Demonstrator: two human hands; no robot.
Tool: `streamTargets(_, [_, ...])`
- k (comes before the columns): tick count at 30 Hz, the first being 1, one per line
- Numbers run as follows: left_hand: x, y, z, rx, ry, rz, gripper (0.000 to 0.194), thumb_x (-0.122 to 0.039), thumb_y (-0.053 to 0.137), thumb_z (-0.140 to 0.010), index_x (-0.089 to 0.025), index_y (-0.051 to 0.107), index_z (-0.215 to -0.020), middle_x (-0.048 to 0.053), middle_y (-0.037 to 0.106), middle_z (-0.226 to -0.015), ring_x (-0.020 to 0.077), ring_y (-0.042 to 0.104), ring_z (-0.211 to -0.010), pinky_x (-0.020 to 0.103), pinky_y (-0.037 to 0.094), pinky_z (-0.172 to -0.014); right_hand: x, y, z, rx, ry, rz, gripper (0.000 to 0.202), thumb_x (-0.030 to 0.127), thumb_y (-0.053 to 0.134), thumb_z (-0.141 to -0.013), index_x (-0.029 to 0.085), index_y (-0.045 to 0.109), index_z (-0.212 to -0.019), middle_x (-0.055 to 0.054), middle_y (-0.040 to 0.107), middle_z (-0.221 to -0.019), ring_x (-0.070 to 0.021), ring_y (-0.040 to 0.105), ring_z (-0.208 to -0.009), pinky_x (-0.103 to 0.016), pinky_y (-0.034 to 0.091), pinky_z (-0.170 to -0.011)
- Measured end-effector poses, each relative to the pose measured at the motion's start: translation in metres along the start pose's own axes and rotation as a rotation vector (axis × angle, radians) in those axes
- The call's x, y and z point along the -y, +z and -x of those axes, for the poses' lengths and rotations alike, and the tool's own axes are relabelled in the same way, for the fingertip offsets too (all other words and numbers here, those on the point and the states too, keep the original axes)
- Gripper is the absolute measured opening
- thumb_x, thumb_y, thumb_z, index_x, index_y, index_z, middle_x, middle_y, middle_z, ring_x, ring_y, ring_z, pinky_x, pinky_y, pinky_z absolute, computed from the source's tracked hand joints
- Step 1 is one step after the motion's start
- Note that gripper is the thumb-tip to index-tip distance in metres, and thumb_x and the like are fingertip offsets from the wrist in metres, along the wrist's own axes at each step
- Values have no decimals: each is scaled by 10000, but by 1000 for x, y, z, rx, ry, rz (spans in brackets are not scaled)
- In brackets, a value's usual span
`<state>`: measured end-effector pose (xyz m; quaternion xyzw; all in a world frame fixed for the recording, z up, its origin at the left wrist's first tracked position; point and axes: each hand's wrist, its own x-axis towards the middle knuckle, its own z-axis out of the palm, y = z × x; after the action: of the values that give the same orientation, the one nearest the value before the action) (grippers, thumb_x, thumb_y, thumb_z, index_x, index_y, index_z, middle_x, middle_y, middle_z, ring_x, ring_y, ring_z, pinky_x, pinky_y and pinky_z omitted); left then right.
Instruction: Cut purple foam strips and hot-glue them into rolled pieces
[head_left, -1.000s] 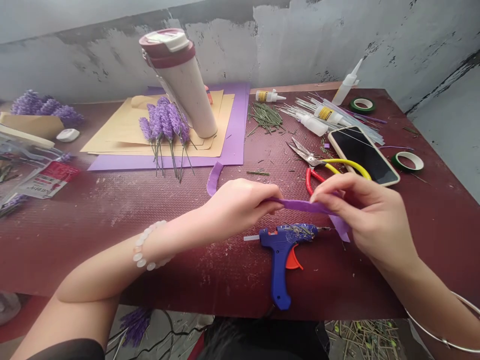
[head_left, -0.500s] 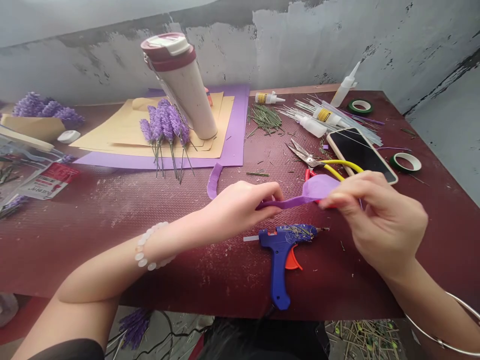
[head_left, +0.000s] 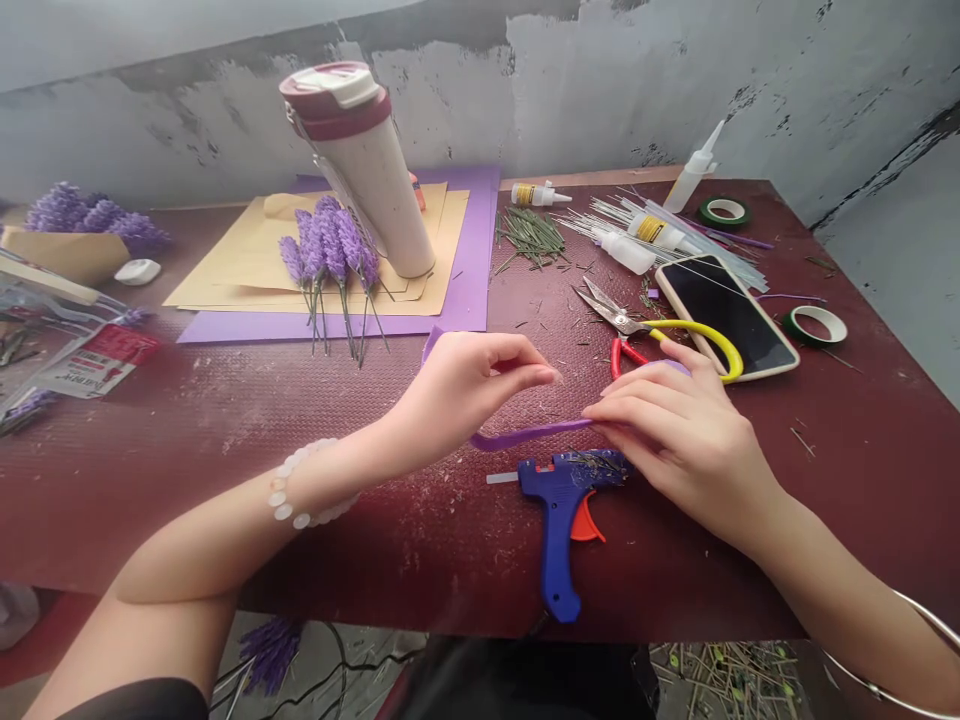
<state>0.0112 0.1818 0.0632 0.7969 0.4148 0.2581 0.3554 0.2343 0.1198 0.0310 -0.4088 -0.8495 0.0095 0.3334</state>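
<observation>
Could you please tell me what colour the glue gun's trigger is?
The trigger is orange-red, against the gun's blue body; the head view shows it best.

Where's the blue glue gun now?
In the head view, the blue glue gun lies on the table, just right of centre, below the purple strip in the right hand.

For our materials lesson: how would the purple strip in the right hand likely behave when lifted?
Probably floppy: the purple strip curves near the left hand. Likely light: it looks thin, and the right hand merely pinches it.

Glue gun (head_left: 556,530) on maroon table (head_left: 420,560)
</observation>
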Motion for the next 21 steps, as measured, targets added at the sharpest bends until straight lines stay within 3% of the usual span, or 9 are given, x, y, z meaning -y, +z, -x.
streamTargets(5, [4, 0, -2, -33, 12, 8, 130, -203, 665, -926, -166, 789, -916, 54, 828, -937, 156, 764, -842, 263, 584, -787, 0, 0, 0, -5, 16, -4, 173, 125, 597, -976, 261, 695, -934, -7, 795, -837, -216, 708, -816, -547, 406, -1082])
streamTargets(9, [3, 0, 0, -60, 29, -18, 76, -213, 735, -869, -174, 793, -837, 43, 828, -875, 149, 755, -788, 245, 574, -718, -1, -1, 1, 3, 1, 6, 158, 122, 596, -979, 251, 684, -949, -16, 791, -842, -220, 709, -819, -557, 412, -1080])
streamTargets(12, [3, 0, 1, -78, 22, -48, 104, -218, 771, -835, -171, 760, -743, 22, 803, -760, 122, 696, -657, 233, 522, -610, -1, -1, 1, 7, -5, 13, 151, 115, 602, -976, 244, 676, -956, -20, 790, -846, -221, 711, -816, -566, 418, -1077])
streamTargets(16, [1, 0, 1, -82, 24, -44, 185, -219, 785, -824, -165, 688, -676, -2, 753, -698, 93, 600, -602, 223, 470, -587, -1, -1, 1, 1, 5, 14, 153, 107, 605, -969, 239, 677, -946, -24, 786, -834, -228, 712, -813, -585, 421, -1081])
streamTargets(21, [0, 0, -1, -60, 40, -110, 273, -210, 626, -941, -171, 564, -679, -48, 585, -606, 69, 460, -533, 204, 379, -526, -1, -2, 1, 0, -7, 33, 130, 110, 611, -972, 225, 667, -949, -35, 786, -837, -224, 712, -812, -578, 436, -1063])
